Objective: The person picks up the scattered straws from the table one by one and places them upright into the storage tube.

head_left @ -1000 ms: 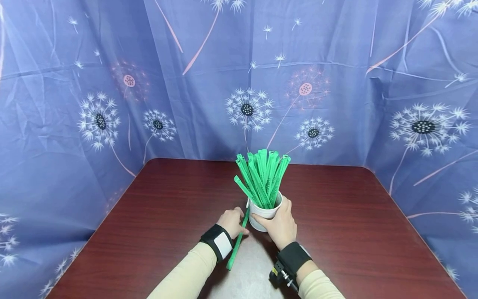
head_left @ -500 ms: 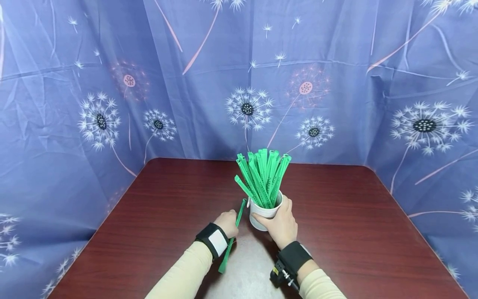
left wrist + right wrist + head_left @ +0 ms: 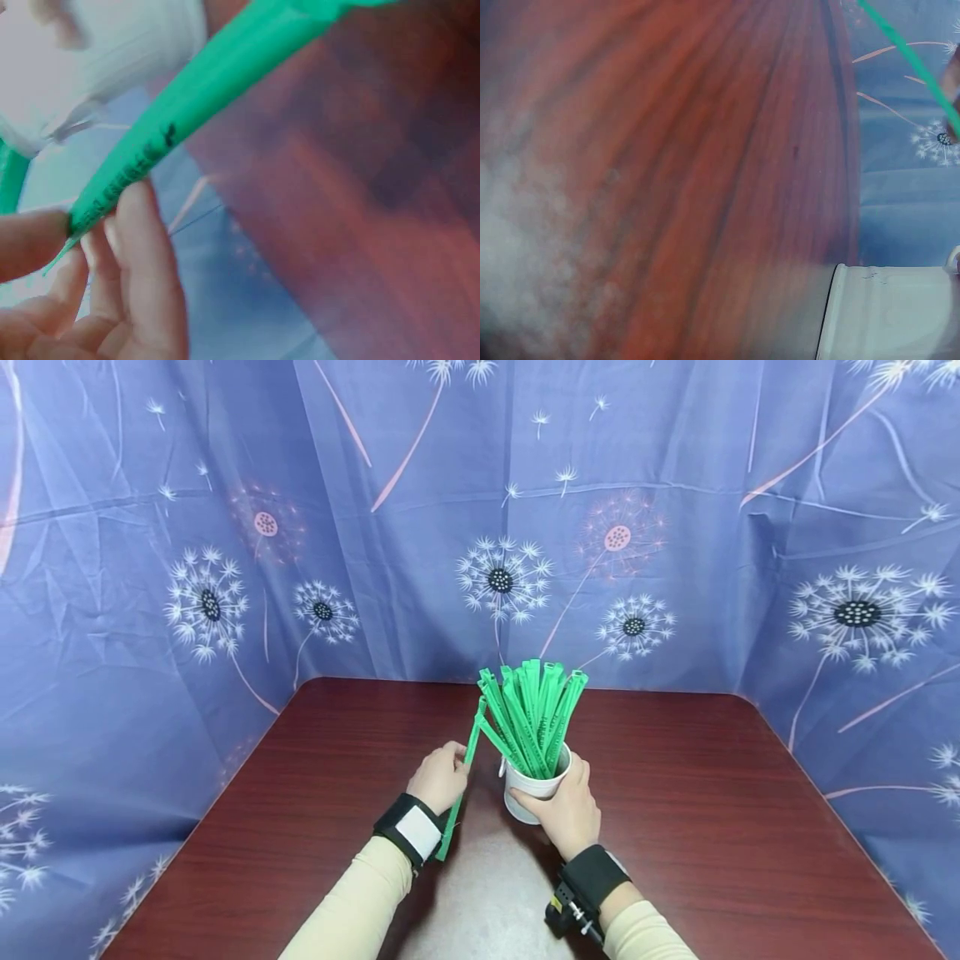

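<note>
My left hand (image 3: 438, 778) pinches a long, thin green stick packet (image 3: 470, 746) with black print along it, between thumb and fingers. The packet is raised and slanted, its top overlapping the left side of the bunch in the head view. Up close in the left wrist view, the packet (image 3: 187, 94) runs up and right from the fingertips (image 3: 139, 206). A small white bucket (image 3: 517, 807) stands upright, packed with several similar green packets (image 3: 534, 714) fanning out above its rim. My right hand (image 3: 572, 810) grips the bucket's right side, thumb across the front.
The dark red wooden table (image 3: 697, 827) spreads around the bucket, with a glossy reflection near the front. A blue dandelion-print curtain (image 3: 420, 577) hangs behind and on both sides.
My left hand has picked up the stick packet from beside the bucket and lifted it up and to the left. The right hand stays on the bucket.
</note>
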Available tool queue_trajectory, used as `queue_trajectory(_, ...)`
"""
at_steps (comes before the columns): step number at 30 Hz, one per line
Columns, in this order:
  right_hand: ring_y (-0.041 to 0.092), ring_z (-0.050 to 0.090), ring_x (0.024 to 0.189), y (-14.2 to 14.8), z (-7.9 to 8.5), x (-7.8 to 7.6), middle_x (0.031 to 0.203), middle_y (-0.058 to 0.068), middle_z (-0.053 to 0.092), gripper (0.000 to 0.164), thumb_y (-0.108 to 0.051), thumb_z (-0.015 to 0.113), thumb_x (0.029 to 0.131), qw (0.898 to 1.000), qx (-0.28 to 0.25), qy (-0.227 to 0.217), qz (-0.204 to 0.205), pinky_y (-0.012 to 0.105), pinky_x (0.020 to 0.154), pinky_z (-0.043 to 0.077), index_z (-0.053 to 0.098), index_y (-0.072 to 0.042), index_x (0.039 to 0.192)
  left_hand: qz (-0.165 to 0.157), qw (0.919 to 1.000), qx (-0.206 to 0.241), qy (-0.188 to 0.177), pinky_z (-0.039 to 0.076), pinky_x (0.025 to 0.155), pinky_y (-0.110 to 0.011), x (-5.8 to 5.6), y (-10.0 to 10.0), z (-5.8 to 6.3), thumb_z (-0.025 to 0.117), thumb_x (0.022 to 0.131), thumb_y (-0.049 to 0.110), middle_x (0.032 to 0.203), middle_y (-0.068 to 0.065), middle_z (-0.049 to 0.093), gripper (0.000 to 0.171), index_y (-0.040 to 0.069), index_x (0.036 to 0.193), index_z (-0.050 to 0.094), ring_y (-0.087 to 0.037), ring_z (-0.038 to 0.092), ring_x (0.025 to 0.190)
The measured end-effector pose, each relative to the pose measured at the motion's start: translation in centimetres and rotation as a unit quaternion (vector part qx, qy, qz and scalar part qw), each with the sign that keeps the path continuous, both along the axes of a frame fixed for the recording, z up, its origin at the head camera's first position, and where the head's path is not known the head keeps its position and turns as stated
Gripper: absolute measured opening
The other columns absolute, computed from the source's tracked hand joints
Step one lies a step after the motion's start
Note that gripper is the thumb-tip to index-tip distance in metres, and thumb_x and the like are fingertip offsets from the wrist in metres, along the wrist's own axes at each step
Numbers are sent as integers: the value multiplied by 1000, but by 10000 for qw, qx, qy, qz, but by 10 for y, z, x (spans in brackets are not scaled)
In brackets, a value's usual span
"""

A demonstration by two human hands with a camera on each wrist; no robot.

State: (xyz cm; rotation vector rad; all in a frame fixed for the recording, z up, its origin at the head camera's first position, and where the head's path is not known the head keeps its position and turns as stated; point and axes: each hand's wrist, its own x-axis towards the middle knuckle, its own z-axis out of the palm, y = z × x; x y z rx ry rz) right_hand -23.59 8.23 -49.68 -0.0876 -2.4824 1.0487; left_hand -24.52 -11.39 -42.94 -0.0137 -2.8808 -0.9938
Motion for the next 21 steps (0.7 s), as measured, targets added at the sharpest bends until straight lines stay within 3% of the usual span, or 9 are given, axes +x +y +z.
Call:
queue_trajectory(3,40,67,92,1,0,0,124,10,50,99,-49,90,64,10000,-23,8,44,56,66,53,37,-11,139,29,9968,723,340,54,67,-34,3,1,15,60,97,19,96,-8,72,22,7,114,67,-21,69,77)
queue_trajectory(5,40,67,92,1,0,1,124,10,50,100,-49,89,64,10000,-41,-10,62,57,66,53,37,-11,140,36,9898,1324,525,56,62,-31,6,2,24,64,95,20,93,-10,74,19,6,107,68,-19,69,67)
queue_trajectory(10,40,66,91,2,-1,2,124,10,50,101,-51,89,64,9999,-27,-144,49,56,66,53,36,-12,141,14,9575,2707,995,60,59,-34,9,6,50,70,92,22,90,-14,76,19,5,99,67,-16,71,66)
queue_trajectory(12,40,66,92,2,-1,2,124,9,50,102,-51,89,64,9998,-30,-172,47,56,67,53,36,-12,141,-24,9457,2998,1255,61,60,-36,9,7,58,71,91,22,91,-15,76,20,4,99,67,-18,73,70)
queue_trajectory(14,40,66,93,2,-1,2,125,9,50,103,-52,89,63,9998,-57,-186,45,56,68,53,36,-13,142,-24,9394,3088,1490,60,58,-35,8,8,65,72,91,22,90,-14,76,21,4,99,66,-21,74,72)
queue_trajectory(17,40,67,94,2,-1,1,126,9,50,103,-52,89,63,9998,-69,-162,67,57,69,53,36,-12,142,8,9396,2986,1671,60,58,-35,6,9,70,73,90,21,90,-14,76,20,4,99,66,-22,74,73)
queue_trajectory(21,39,67,94,2,0,1,126,9,49,102,-51,89,63,9998,-65,-154,93,57,70,54,36,-12,142,50,9518,2574,1665,59,56,-30,4,13,65,74,89,23,88,-10,76,18,6,96,68,-21,72,67)
